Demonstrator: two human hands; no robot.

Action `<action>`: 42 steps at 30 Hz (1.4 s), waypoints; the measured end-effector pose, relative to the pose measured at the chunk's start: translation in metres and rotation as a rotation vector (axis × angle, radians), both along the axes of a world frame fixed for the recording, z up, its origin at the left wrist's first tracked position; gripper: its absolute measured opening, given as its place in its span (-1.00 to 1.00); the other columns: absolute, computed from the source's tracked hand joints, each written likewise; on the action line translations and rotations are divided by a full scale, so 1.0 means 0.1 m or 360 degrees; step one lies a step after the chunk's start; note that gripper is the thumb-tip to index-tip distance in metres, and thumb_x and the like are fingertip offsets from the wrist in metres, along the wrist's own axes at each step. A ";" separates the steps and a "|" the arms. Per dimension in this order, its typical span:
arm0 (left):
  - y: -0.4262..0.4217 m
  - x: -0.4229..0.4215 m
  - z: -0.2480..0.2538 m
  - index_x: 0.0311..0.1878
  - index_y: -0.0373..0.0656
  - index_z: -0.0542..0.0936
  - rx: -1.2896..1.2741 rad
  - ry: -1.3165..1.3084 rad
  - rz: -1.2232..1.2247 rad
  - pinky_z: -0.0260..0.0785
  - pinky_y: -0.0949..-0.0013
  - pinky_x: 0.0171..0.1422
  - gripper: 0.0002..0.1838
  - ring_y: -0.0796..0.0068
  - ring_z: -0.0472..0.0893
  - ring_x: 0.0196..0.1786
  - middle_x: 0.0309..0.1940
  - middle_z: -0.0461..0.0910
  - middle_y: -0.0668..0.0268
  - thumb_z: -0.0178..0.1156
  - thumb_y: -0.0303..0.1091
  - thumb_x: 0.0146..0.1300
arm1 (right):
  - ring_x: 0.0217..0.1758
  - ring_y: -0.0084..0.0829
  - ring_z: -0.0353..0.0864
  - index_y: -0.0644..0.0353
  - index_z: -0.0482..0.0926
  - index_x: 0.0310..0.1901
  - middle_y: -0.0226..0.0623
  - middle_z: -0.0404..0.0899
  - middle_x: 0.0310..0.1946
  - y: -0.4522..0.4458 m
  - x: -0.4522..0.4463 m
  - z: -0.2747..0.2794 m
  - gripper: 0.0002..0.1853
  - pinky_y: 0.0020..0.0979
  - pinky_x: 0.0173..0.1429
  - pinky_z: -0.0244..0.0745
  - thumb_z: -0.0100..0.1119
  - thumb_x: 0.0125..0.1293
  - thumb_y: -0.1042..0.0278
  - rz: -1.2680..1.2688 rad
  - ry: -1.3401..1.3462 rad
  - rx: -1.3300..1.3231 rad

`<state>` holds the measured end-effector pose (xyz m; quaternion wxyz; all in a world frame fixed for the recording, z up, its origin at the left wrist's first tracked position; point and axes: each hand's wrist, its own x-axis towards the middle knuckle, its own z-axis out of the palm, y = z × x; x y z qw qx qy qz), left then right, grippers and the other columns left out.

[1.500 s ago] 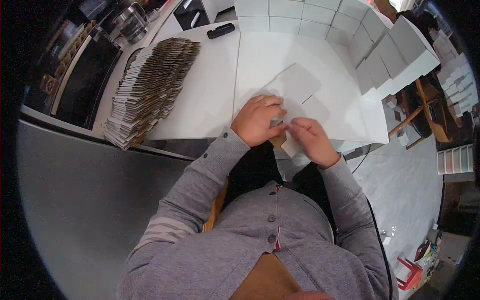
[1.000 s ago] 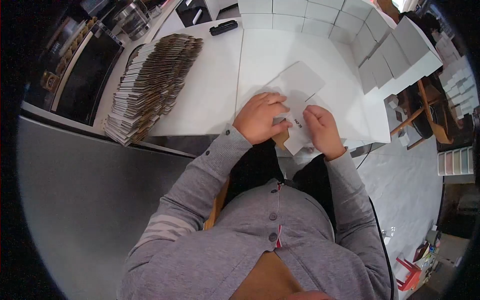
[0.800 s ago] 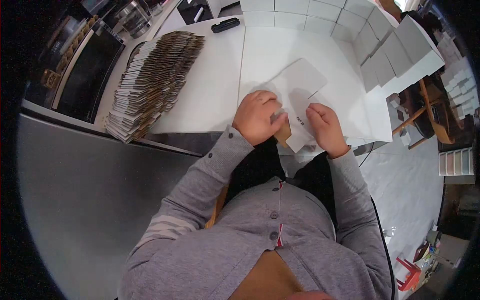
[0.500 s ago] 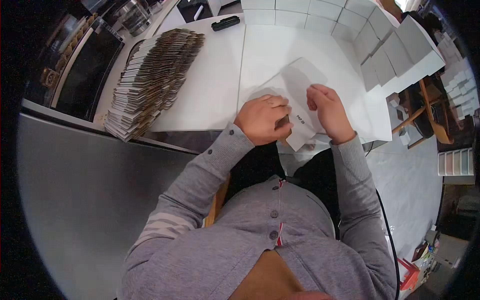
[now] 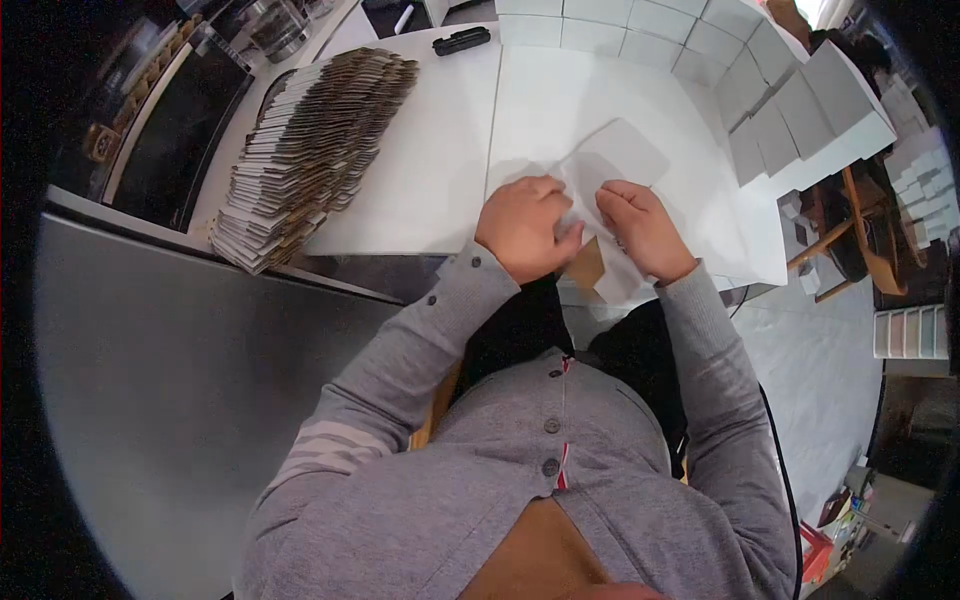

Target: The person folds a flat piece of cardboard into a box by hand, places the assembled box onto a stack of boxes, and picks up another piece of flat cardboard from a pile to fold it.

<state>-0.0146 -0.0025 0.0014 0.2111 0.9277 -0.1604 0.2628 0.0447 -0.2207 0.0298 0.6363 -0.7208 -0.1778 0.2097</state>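
A white cardboard piece (image 5: 628,150) with a brown inner flap (image 5: 586,264) lies at the table's front edge, partly under both hands. My left hand (image 5: 527,228) is curled over its left side, fingers bent and thumb pointing right, gripping the cardboard. My right hand (image 5: 643,228) has its fingers pressed together at the cardboard's right part, close to my left hand. What lies between the right fingertips is too small to make out. The lower white flap looks blurred.
A long fanned stack of folded cardboard (image 5: 318,150) lies on the left of the white table (image 5: 440,170). A black object (image 5: 461,41) sits at the back. White boxes (image 5: 660,50) are stacked along the back and right. A wooden chair (image 5: 868,235) stands beyond the right side.
My right hand has come down and left, nearer to my left hand. More of the brown flap shows, and the printed text on the cardboard is now out of sight.
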 end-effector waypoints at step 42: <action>0.01 0.00 0.02 -0.03 -0.11 0.83 0.0098 -0.0040 -0.0461 0.58 0.22 0.30 -0.73 0.21 0.74 0.12 0.06 0.80 0.29 0.50 -0.20 0.29 | -0.32 -0.55 0.35 0.15 0.55 -0.35 -0.45 0.51 -0.39 0.48 0.44 -0.13 -0.70 -0.48 -0.18 0.32 0.11 0.63 0.29 0.0026 -0.0025 0.0326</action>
